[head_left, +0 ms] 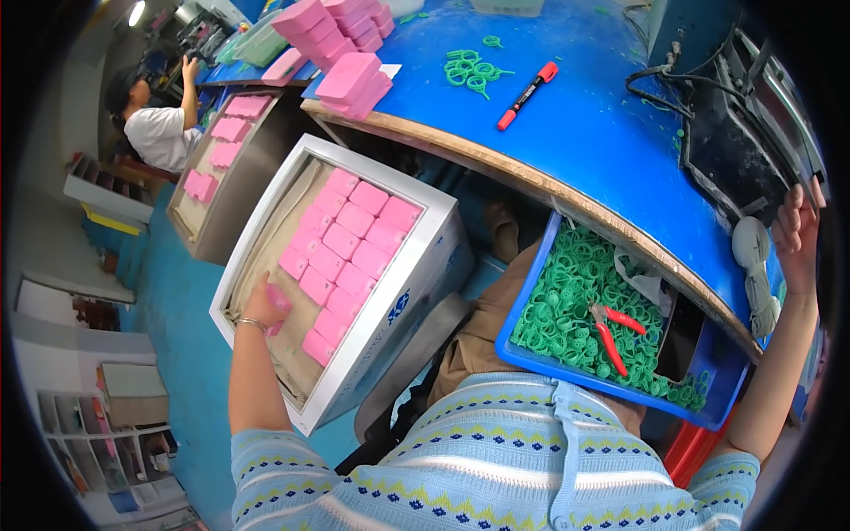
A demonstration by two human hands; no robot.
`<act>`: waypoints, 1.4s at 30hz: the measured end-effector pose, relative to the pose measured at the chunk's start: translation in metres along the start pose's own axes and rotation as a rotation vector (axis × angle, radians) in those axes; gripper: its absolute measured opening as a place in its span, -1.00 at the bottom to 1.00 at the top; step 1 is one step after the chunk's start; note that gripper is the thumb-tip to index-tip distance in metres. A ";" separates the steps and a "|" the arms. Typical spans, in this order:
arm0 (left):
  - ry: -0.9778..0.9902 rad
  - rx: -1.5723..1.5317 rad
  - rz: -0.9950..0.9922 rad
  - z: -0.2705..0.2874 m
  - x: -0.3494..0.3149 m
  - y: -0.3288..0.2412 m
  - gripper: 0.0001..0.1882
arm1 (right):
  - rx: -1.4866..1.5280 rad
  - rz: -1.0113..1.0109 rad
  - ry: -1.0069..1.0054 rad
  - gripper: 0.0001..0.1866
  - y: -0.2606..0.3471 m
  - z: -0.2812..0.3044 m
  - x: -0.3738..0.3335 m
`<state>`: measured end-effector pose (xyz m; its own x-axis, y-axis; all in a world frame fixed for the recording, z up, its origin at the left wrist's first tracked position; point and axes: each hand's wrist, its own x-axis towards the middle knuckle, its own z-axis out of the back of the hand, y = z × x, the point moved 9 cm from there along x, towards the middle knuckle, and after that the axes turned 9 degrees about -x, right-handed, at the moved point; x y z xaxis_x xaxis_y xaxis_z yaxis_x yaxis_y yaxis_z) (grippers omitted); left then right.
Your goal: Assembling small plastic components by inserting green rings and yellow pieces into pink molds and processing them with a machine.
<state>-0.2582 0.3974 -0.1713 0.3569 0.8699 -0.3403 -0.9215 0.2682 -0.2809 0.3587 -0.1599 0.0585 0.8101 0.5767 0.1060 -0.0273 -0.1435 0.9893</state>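
Note:
My left hand (258, 305) is closed round a pink block (278, 299) inside a white-framed box (431, 215) on the left. Beside that hand, several rows of similar pink blocks (341, 240) lie on brown lining. At the far right my raised right hand (796, 232) has its fingers bent round the end of a dark bar (799, 133). This bar belongs to a black machine (722, 115) on the blue table; part of the grip is hidden at the picture's rim.
The blue table (602, 115) carries stacked pink blocks (352, 81), green ring pieces (469, 69) and a red-and-black marker (529, 96). A blue tray (531, 358) by my lap holds green pieces and red-handled cutters (611, 341). Another person (159, 133) sits at the far left.

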 end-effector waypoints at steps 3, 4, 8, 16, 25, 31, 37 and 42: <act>-0.165 -0.037 -0.165 0.033 -0.005 -0.017 -0.04 | -0.015 -0.040 -0.030 -0.61 -0.013 -0.021 -0.009; -0.275 -0.100 -0.292 0.053 -0.007 -0.034 -0.13 | -0.029 -0.044 -0.005 -0.59 -0.015 -0.030 -0.016; -0.033 -0.839 -0.270 0.067 -0.029 -0.155 -0.45 | -0.062 -0.059 -0.049 -0.57 -0.029 -0.077 -0.053; 0.587 -1.022 -0.789 -0.012 -0.182 -0.429 -0.34 | 0.121 -0.195 0.410 -0.75 -0.107 -0.196 -0.119; 0.394 -0.699 -1.522 -0.052 -0.281 -0.516 -0.31 | 0.178 -0.154 0.278 -0.51 -0.110 -0.195 -0.123; 0.861 -0.994 -1.267 -0.065 -0.271 -0.511 -0.31 | -0.144 -0.023 0.303 -0.64 -0.090 -0.182 -0.124; 1.140 -1.443 -0.768 -0.075 -0.265 -0.509 -0.63 | -0.637 0.419 0.212 -0.76 -0.042 -0.182 -0.124; 1.316 -1.701 -0.544 -0.087 -0.264 -0.509 -0.70 | -0.192 0.193 0.228 -0.75 -0.066 -0.173 -0.120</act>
<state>0.1301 -0.0052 -0.0167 0.9997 -0.0241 -0.0095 -0.0253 -0.8243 -0.5656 0.1619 -0.0805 -0.0025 0.6284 0.7212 0.2916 -0.2944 -0.1266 0.9473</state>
